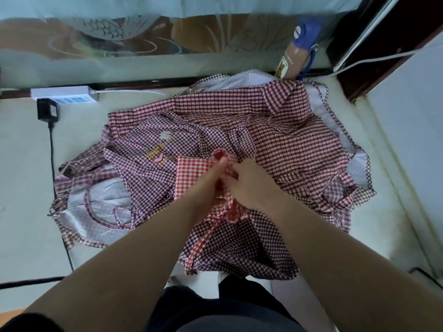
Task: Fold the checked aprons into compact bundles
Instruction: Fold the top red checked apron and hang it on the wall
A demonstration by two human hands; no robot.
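A heap of checked aprons lies on the pale table (26,178). A folded red-and-white checked apron (191,174) sits in the middle of the heap. My left hand (211,185) and my right hand (251,185) meet over it, both gripping its red checked strap, which loops above and below my fingers. A purple checked apron with a daisy print (153,149) lies to the left. A dark red checked apron (287,140) spreads to the right and back. Another dark checked apron (239,248) hangs over the table's near edge.
A white power strip (64,93) and a black adapter (47,112) with its cable lie at the back left. A brown bottle with a blue cap (294,58) stands at the back right beside a dark wooden frame (383,63). A white cable runs along the back.
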